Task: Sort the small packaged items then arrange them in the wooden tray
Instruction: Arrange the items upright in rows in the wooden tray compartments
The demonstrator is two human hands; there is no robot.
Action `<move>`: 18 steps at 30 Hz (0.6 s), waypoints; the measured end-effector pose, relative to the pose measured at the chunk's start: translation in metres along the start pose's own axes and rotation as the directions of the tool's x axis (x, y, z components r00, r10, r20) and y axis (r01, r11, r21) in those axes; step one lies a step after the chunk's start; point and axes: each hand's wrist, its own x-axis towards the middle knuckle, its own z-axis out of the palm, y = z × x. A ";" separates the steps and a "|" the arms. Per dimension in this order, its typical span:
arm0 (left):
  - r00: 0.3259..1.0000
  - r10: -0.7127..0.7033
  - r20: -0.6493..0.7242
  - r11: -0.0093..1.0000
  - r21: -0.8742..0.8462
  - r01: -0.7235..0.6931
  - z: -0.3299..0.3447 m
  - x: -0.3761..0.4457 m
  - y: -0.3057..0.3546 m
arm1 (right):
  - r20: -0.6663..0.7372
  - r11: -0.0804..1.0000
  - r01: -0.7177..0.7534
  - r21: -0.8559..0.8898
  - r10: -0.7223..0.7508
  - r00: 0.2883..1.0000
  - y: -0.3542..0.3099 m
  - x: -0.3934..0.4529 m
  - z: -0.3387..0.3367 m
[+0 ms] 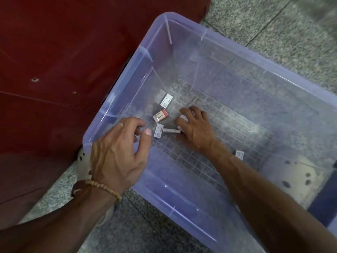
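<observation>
Resting on bin (109, 128) floor, small boxes (160, 116) between hands; right fingers (184, 123) possibly gripping one.

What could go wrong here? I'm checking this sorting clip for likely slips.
The right hand already covers small boxes, so gathering more may drop some. One lone box lies apart by the right forearm and could be missed. The clear plastic bin has deep walls, crowding both hands; the left hand hovers at its rim.

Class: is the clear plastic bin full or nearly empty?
Nearly empty. The clear plastic bin holds only a few small boxes, with its gridded floor mostly bare.
</observation>
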 end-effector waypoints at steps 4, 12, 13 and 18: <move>1.000 -0.004 0.007 1.000 -0.002 0.004 0.000 0.000 0.000 | -0.066 1.000 -0.013 -0.005 0.013 0.998 -0.006 -0.005 0.005; 1.000 -0.008 -0.001 1.000 -0.009 0.008 0.001 0.001 0.000 | -0.163 0.979 -0.159 0.132 0.179 0.970 -0.024 -0.003 0.003; 1.000 -0.009 -0.001 1.000 -0.006 0.009 0.001 0.001 0.000 | -0.185 0.973 -0.162 0.164 0.191 0.964 -0.029 0.000 0.002; 1.000 -0.014 0.000 1.000 -0.004 0.014 0.001 0.000 -0.001 | -0.150 0.995 -0.078 0.063 0.087 0.985 -0.045 0.029 -0.003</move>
